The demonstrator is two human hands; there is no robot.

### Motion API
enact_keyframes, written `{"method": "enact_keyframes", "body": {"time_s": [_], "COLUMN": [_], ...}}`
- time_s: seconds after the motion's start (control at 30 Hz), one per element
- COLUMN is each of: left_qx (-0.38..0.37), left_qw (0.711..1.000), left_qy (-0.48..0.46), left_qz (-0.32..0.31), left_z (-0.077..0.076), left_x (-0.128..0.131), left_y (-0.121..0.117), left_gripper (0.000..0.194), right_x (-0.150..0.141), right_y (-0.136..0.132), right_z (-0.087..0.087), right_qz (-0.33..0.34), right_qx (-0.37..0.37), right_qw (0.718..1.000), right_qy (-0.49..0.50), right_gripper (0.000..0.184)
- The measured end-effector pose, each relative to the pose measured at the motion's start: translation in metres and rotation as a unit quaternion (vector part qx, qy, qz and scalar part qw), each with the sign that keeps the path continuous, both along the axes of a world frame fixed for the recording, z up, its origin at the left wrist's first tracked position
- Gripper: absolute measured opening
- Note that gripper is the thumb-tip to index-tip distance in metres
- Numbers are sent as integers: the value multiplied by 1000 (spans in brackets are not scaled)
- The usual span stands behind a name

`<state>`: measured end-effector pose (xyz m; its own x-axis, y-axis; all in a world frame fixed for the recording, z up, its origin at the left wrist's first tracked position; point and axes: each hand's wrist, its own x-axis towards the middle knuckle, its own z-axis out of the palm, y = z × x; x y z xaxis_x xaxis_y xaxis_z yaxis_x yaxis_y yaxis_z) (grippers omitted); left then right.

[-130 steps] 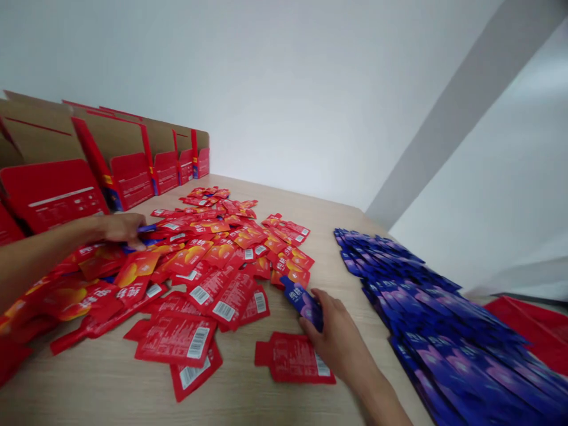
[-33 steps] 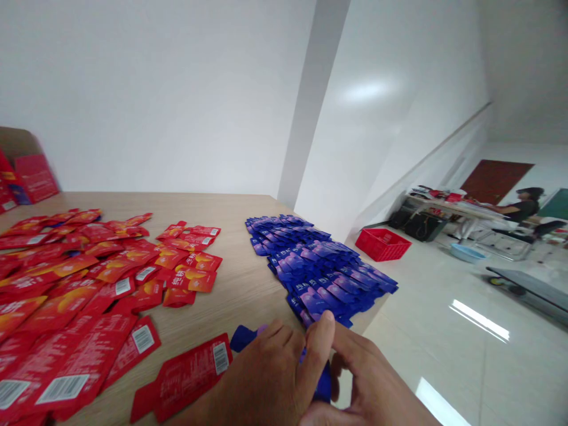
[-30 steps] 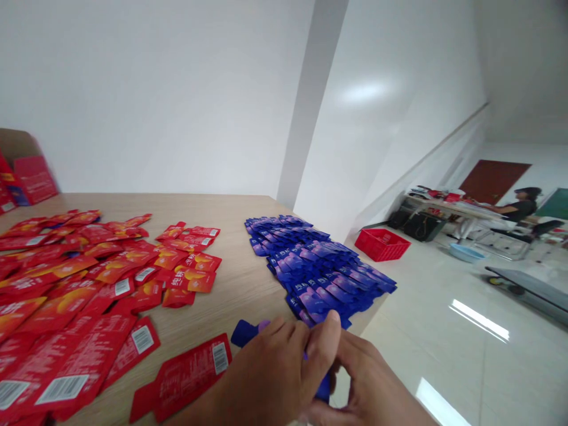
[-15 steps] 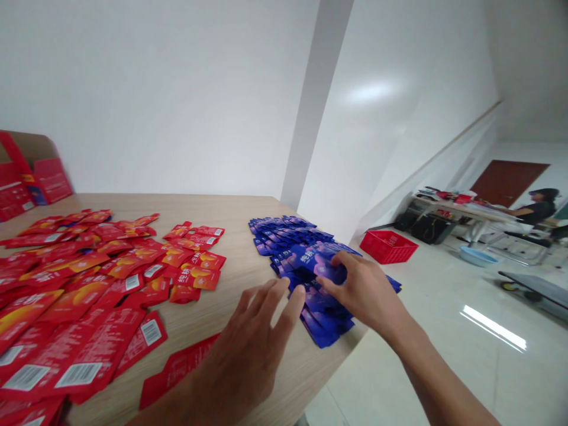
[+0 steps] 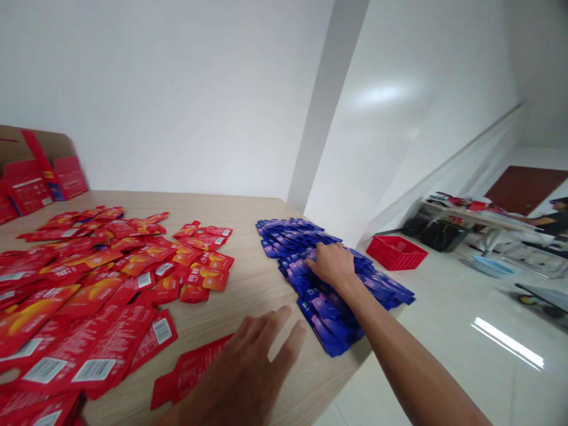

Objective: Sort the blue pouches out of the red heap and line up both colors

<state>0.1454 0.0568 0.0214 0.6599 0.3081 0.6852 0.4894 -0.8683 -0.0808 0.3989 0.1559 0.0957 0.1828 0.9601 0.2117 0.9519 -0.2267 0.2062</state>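
Rows of overlapping blue-purple sachets lie along the right edge of the table. My right hand is on top of them, its fingers curled down and its thumb against the pile. The fingertips are hidden, so I cannot tell whether a sachet is between them. Closer to me, my left hand hovers over the bare wood with fingers and thumb apart, holding nothing. Under its wrist side a red sachet lies face down, partly covered by the hand.
A loose heap of red-orange sachets spreads over the table's left part. Red cartons stand at the back left. On the floor to the right are a red crate, a light blue basin and a flat trolley. A person sits at a far table.
My right hand has moved slightly away from me and left, and the blue sachet it gripped no longer shows raised in it. My left hand has lowered slightly. The view has shifted.
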Motion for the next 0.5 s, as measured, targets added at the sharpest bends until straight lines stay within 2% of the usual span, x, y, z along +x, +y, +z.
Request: {"method": "enact_keyframes", "body": {"time_s": [0.2,0.37,0.43,0.5], "left_qx": [7,18,7,-16], "left_qw": [999,995,993,991], "left_qy": [46,92,107,108], "left_qz": [5,39,53,71], "left_z": [1,-5,-11,-15], "left_x": [-8,-35,-47,-62], "left_y": [-10,-22,-30,-39], "left_gripper": [40,36,36,31], "right_x": [0,-1,-9,-24], "right_y": [7,7,-1,-13], "right_z": [-15,-27,-35,-47], "right_qz": [0,17,76,186], "right_qx": [-13,27,78,147], "right_qw": [1000,997,991,970], "right_qy": [-12,-70,-78,-48], "right_gripper": [46,50,43,37]}}
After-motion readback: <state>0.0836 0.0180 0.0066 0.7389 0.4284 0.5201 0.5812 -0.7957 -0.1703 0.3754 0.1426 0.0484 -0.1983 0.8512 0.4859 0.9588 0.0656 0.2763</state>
